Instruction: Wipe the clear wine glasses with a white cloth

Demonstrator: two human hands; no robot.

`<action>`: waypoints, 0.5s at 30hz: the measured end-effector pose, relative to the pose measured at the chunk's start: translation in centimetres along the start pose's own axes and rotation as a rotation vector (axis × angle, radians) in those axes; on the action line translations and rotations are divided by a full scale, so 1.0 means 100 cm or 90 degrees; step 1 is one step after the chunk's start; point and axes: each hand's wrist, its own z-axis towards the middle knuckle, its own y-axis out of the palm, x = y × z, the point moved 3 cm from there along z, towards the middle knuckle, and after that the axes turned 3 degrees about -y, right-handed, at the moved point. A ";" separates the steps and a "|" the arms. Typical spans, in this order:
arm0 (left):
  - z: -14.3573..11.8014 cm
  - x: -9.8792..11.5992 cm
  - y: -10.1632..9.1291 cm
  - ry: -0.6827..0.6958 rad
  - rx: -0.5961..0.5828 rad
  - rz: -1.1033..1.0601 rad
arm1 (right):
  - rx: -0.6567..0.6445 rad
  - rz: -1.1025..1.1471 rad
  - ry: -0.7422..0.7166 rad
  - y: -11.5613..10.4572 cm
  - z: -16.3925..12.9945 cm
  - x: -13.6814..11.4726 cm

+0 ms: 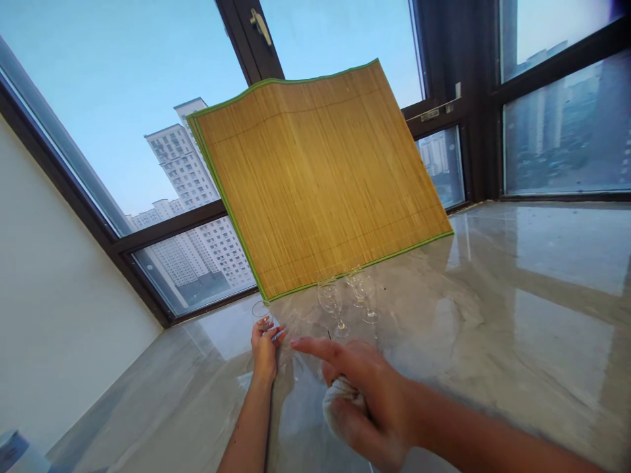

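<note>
My left hand (266,345) is closed around a clear drinking glass (261,309), whose round rim shows above the fingers. The rest of that glass is hard to make out against the shiny surface. In my right hand (374,394), a bunched white cloth (341,402) is gripped by the curled fingers while the index finger points out to the left. Beyond the right hand stand clear stemmed glasses: one nearer on the left (329,299) and others close together just to its right (363,292). Their bowls partly overlap, and all look upright.
A folded bamboo mat (325,177) with green edging leans against the window behind the glasses. Grey glossy marble (493,341) forms the sill. Dark window frames (480,112) and a white wall (59,276) border it. A pale object (20,453) sits at the lower left corner.
</note>
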 end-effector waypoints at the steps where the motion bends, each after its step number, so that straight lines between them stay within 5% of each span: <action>1: 0.000 0.000 0.000 0.004 -0.002 0.000 | 0.015 -0.005 -0.009 0.000 0.000 0.000; 15: 0.002 -0.002 0.002 0.029 -0.004 0.049 | 0.048 -0.027 -0.064 0.000 0.001 -0.002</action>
